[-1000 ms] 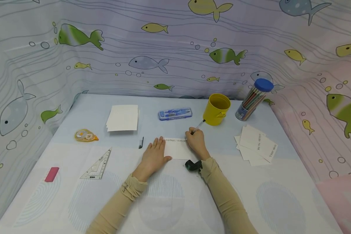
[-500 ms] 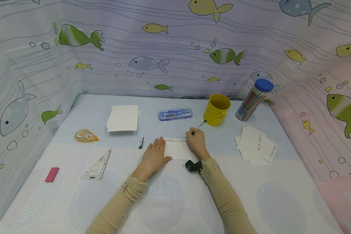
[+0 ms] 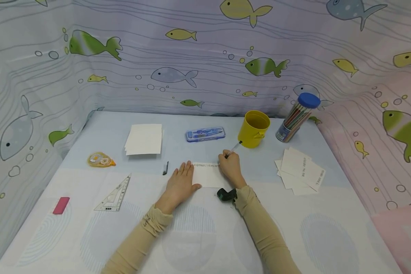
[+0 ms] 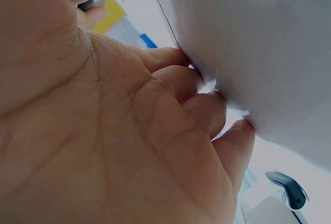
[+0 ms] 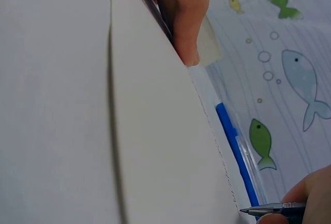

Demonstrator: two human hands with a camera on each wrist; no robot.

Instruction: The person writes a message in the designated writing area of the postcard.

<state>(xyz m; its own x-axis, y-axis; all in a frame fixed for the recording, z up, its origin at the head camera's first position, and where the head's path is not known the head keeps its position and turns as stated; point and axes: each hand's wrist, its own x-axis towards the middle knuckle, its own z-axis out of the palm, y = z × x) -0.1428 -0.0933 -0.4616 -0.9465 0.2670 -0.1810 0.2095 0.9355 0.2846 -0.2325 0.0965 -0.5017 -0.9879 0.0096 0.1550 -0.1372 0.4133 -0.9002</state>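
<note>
A white card [image 3: 209, 177] lies at the middle of the table, a row of small handwriting along its far edge. My left hand [image 3: 179, 184] lies flat on the card's left side, fingers extended and thumb out by the near edge. In my right hand [image 3: 231, 167] a pen [image 3: 233, 149] is gripped, its black end pointing up and away. The right wrist view shows the pen's tip [image 5: 245, 211] right at the end of the writing [image 5: 222, 154]. Left of the left hand lies a small clear pen cap [image 3: 165, 168] with a black part.
Behind stand a yellow cup [image 3: 253, 129] and a pencil tub [image 3: 296, 120], with a blue compass case [image 3: 205, 134] alongside. Blank cards [image 3: 144, 139] are stacked left; written cards [image 3: 299, 171] spread right. Further left are correction tape [image 3: 101, 160], a set square [image 3: 114, 196] and an eraser [image 3: 61, 205].
My right hand and the pen have shifted very slightly right along the line of writing. The left hand stays where it was.
</note>
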